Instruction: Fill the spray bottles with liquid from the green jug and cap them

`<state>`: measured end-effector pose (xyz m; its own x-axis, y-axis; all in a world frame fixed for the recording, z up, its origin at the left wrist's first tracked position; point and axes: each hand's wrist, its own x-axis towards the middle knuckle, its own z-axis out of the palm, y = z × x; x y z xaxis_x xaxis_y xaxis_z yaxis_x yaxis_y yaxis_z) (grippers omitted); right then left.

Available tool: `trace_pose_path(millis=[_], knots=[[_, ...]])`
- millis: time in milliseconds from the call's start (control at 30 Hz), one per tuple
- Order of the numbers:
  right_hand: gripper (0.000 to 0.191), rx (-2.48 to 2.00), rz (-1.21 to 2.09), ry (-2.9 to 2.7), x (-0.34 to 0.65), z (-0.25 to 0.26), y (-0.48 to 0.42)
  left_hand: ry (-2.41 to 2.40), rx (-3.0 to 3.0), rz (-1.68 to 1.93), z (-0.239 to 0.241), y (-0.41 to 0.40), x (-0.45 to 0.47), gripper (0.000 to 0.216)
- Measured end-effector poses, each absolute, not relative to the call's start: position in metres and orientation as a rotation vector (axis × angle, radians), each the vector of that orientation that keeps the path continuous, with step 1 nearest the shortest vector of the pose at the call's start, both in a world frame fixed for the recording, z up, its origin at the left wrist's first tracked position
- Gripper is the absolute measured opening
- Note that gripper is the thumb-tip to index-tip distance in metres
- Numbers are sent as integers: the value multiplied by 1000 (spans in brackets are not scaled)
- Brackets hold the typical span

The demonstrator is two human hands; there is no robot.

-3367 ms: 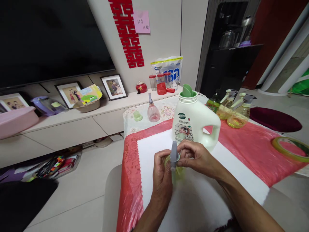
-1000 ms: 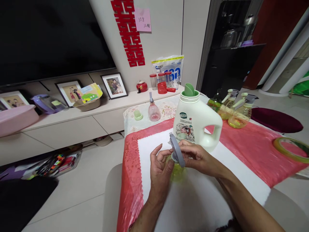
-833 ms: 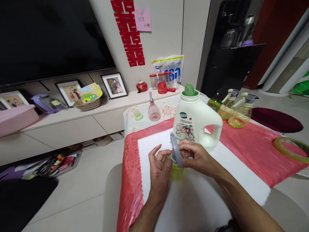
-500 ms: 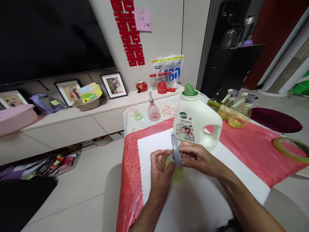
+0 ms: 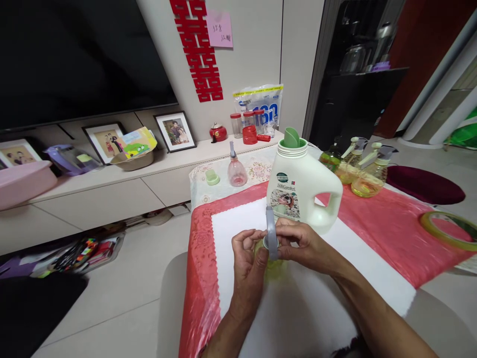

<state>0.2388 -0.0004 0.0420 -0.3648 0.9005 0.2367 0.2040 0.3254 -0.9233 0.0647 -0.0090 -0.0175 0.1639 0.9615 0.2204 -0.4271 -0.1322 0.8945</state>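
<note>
A small clear bottle [image 5: 275,263] with yellow-green liquid stands on the white cloth [image 5: 238,223] in front of me. On its neck sits a grey spray head [image 5: 271,232], pointing away from me. My left hand [image 5: 249,261] curls round the bottle's left side, fingers bent at the neck. My right hand [image 5: 303,244] pinches the collar under the spray head from the right. Just behind them stands a big white detergent jug [image 5: 301,191] with an open green spout.
Several filled spray bottles [image 5: 363,169] stand at the far right of the red tablecloth [image 5: 387,223]. A pink spray bottle [image 5: 236,170] and a green cap [image 5: 212,177] sit at the far edge. A tape roll [image 5: 449,229] lies at the right. A low cabinet [image 5: 112,194] holds frames and jars.
The spray head has turned on the bottle's neck from a slant to nearly straight ahead. My left fingers, spread a second ago, have closed back onto the bottle.
</note>
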Motion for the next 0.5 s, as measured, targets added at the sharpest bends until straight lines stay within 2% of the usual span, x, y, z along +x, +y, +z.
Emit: trace_pose_path(millis=[267,500], knots=[[48,-1088,1005,-1676,229,40,-2,708,1074,1383,-12,-10,67,38],[28,-1001,1148,-1833,241,50,-3,703,1040,1403,-10,-11,68,39]])
